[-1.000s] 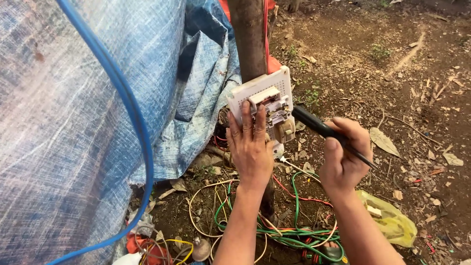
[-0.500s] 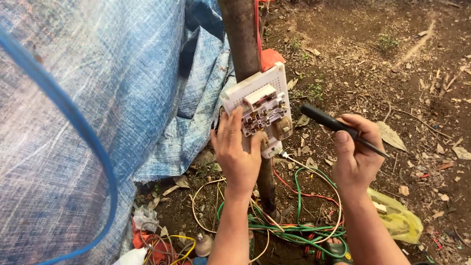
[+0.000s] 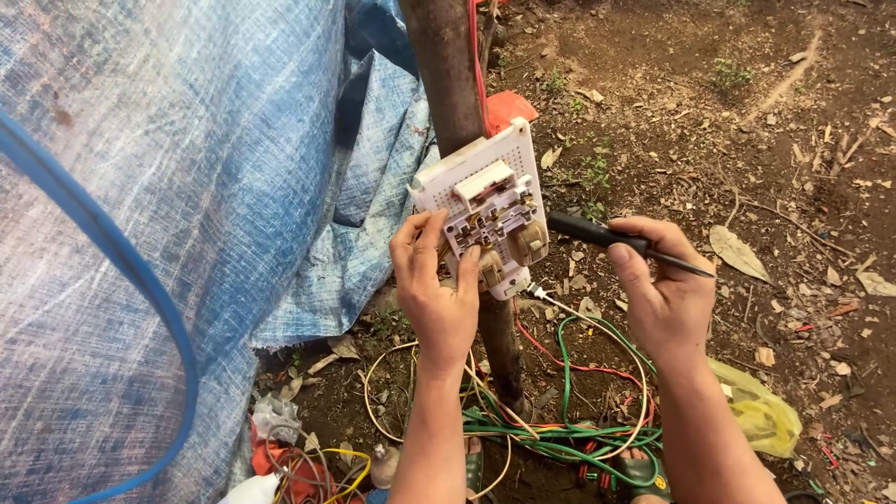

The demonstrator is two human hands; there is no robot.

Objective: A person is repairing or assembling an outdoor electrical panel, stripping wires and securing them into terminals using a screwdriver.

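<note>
While the blue tarp (image 3: 187,187) fills everything out to the left of the hands, a thick blue hose (image 3: 140,280) curves down across it. Bare dirt (image 3: 747,121) with dry leaves spreads away to the right of the grip. Straight above the left hand rises the brown wooden post (image 3: 448,75), a red wire (image 3: 478,56) running down its side.

Now the white switch board (image 3: 485,210), tilted against that post with its back side and small beige parts facing the camera. The left hand (image 3: 439,299) has it: fingers curled up round the lower left edge, thumb pressed on the face, closed firmly on the board from below. A white wire leaves the board's bottom corner, just right of that hand.

Over to the right hand (image 3: 667,299), closed in a fist round a screwdriver (image 3: 611,238). Its black handle points toward the board and sits just beside it, not touching; the thin shaft sticks out the far side of the fist.

Below both wrists lies a tangle of wires (image 3: 569,420), green, red and yellow. A yellow plastic bag (image 3: 761,411) lies crumpled just right of the right forearm.
</note>
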